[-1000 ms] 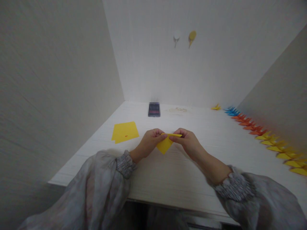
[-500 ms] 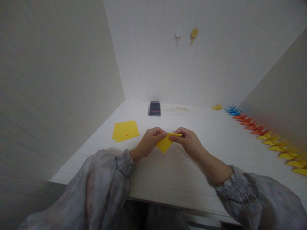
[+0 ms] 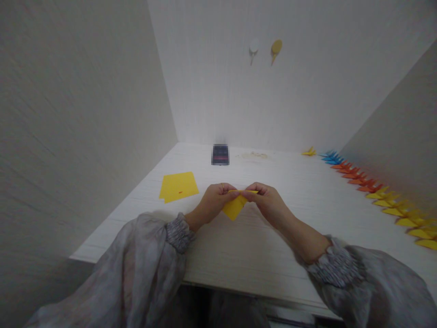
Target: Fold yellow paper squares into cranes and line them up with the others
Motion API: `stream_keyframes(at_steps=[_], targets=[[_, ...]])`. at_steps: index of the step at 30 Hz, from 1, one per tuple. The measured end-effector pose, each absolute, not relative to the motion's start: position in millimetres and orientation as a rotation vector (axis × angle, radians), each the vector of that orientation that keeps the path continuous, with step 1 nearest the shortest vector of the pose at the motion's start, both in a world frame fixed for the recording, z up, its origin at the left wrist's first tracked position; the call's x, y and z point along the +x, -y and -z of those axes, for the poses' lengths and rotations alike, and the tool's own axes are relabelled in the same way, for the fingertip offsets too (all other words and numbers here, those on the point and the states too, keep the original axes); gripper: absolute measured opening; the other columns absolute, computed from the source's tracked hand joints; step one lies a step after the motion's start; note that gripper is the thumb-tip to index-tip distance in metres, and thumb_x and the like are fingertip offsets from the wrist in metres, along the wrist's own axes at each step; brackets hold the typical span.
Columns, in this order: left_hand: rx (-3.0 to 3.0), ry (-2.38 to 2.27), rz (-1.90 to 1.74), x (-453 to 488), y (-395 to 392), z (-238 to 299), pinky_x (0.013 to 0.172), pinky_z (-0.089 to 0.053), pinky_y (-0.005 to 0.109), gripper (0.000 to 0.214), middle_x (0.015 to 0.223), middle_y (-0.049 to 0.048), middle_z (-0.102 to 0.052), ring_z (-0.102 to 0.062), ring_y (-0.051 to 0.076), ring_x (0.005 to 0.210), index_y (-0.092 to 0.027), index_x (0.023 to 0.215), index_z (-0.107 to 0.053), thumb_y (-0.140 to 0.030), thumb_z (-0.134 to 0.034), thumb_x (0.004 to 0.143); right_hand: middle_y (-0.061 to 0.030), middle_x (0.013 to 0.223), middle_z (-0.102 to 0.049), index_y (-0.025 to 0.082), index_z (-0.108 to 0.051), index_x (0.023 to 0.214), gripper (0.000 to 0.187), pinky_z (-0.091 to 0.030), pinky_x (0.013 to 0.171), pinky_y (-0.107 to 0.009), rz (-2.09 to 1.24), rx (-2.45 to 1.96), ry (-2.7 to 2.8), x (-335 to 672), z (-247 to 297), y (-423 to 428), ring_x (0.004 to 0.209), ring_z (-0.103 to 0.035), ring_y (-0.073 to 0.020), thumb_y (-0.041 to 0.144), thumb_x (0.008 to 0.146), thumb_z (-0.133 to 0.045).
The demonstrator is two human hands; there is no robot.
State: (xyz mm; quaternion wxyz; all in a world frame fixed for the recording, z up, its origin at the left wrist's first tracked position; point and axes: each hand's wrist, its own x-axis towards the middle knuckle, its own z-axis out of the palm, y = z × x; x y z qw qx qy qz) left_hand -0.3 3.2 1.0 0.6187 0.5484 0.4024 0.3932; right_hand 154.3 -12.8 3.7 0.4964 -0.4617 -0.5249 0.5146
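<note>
A folded sheet of yellow origami paper (image 3: 233, 210) is held up between both hands above the white table, one corner pointing down toward me. My left hand (image 3: 215, 201) pinches its upper left edge between thumb and fingers. From the other side, my right hand (image 3: 265, 197) grips the upper right part, thumb in front and fingers behind. The two thumbs nearly meet at the top fold. Fingers cover part of the paper, so its full shape is hidden. Left of my left hand lie flat yellow sheets (image 3: 178, 186) with a small orange mark on top.
Along the table's right side runs a row of folded paper cranes, with yellow (image 3: 396, 207), orange (image 3: 355, 176) and blue (image 3: 332, 157) ones. A single yellow crane (image 3: 309, 151) stands at the back. A dark blurred object (image 3: 220, 155) sits by the back wall, below two wall hooks (image 3: 276, 47).
My right thumb has shifted slightly left along the top fold, closer to the left thumb. The paper's lower corner has dropped a little. Everything else is unchanged.
</note>
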Motion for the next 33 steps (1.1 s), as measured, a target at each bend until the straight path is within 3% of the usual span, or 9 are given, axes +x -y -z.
stream_keyframes(at_steps=[17,33], targets=[[1.223,-0.893,-0.918,-2,-3,1,0.051,-0.04,0.022,0.019,0.065,0.0016,-0.062,-0.054,0.01,0.053,-0.013,0.07,-0.057,-0.03,-0.063,0.063,-0.0001,0.052,-0.059,0.016,-0.067,0.06,0.013,-0.036,0.053,-0.025,-1.159,-1.254,1.324,159,-12,11,0.05,-0.046,-0.0091,0.029,0.06,-0.066],[1.2,-0.905,-0.951,-3,-6,1,0.051,-0.044,0.023,0.02,0.062,0.0026,-0.063,-0.058,0.012,0.054,-0.013,0.07,-0.056,-0.031,-0.063,0.064,-0.0018,0.056,-0.06,0.015,-0.064,0.058,0.009,-0.037,0.054,-0.027,-1.152,-1.139,1.099,181,-18,1,0.051,-0.048,-0.0101,0.023,0.058,-0.068]])
